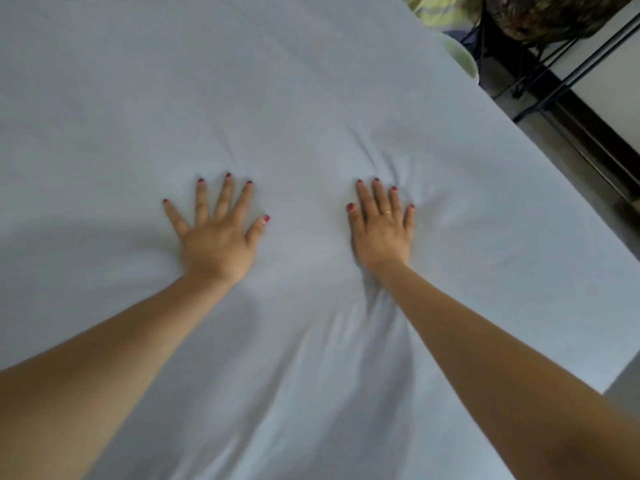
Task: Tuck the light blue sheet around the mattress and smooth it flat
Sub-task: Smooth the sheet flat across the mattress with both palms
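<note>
Nearest, two bare forearms reaching in from the bottom corners, well apart, angled toward the middle of the bed. Between them, soft folds in the sheet [311, 98], running from the bottom edge up toward the wrists. Further on, left hand [216, 233] flat, palm down on the sheet, fingers straight and spread wide, gripping nothing. Beside it, with a clear gap between, right hand [381, 233] flat and palm down too, fingers straight but closer together, a thin ring [387, 212] on one finger – pressing, not pinching. Creases fanning out just past the right fingertips and under the right wrist. Beyond the hands, sheet lying smoother, covering the whole bed top as far as the upper edge. At the far right, past the bed's edge – a pale rounded object [462, 58], dark metal rods [568, 60], floor, and some patterned fabric [540, 15], too blurred to identify.
</note>
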